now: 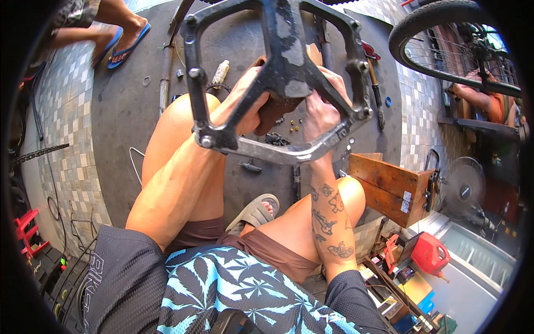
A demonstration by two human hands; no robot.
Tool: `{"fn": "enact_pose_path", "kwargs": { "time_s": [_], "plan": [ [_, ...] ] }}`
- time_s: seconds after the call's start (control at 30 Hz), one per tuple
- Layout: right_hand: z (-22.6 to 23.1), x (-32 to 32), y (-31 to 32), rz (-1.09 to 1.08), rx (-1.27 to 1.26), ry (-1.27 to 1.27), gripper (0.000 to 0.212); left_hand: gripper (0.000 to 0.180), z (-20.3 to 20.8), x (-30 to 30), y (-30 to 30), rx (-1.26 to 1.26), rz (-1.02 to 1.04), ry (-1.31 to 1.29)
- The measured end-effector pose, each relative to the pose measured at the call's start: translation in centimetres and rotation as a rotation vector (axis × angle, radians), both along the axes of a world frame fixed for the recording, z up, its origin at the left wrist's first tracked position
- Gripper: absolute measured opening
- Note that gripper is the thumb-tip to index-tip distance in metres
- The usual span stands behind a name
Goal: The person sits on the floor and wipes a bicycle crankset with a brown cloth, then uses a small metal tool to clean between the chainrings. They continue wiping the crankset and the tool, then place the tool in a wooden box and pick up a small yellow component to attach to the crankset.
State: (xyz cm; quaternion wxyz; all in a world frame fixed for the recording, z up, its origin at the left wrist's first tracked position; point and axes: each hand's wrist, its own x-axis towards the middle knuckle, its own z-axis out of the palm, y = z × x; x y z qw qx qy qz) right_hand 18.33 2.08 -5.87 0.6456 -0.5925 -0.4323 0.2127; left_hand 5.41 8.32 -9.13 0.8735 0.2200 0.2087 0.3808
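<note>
A large black bicycle pedal (286, 67) with studs on its frame and worn paint fills the upper middle, close in front of me, partly covering both hands. Behind it, my left hand (248, 84) is closed round a brown rag-like piece (272, 116). My right hand (322, 114) is just right of the pedal's middle, its fingers curled shut. What they grip is hidden by the pedal and the hand. A tan piece (314, 55) shows above this hand; I cannot tell its kind. Small brass-coloured parts (292, 129) lie below on the dark mat.
On the dark mat (125, 111) lie a white bottle (221, 72) and a long tool (376, 94). A wooden box (389, 183) stands right of my knee, near a fan (465, 186) and red jug (430, 254). A bicycle wheel (397, 42) is upper right; another person's sandalled foot (128, 44) is upper left.
</note>
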Motion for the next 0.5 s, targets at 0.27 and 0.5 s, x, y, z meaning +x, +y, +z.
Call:
{"fn": "enact_pose_path", "kwargs": {
  "time_s": [0.27,0.5],
  "plan": [
    [-0.7,-0.6,0.1,0.016,-0.040,0.189,0.018,0.028,-0.5,0.1,0.1,-0.005,-0.071,-0.154],
    [-1.3,-0.3,0.5,0.117,0.060,0.136,0.016,0.024,-1.8,-0.1,0.8,-0.136,-0.128,-0.356]
  ]
}}
